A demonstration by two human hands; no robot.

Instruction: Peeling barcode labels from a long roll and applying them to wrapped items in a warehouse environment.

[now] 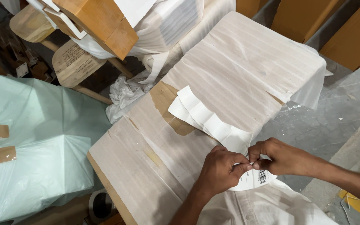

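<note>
A long package wrapped in white ribbed paper [230, 71] lies in front of me, with brown cardboard showing through a tear. A folded strip of white label backing [205, 118] trails across its middle. My left hand [219, 168] and my right hand [278, 156] meet at the strip's near end, fingertips pinching a white barcode label [255, 179] between them, over the package's near right edge.
A bundle in pale green plastic [30, 146] with brown tape sits at left. Wooden seat parts [73, 62] and a cardboard box [105, 25] lie at upper left. Brown cartons [346, 33] stand at upper right on the grey concrete floor [342, 112].
</note>
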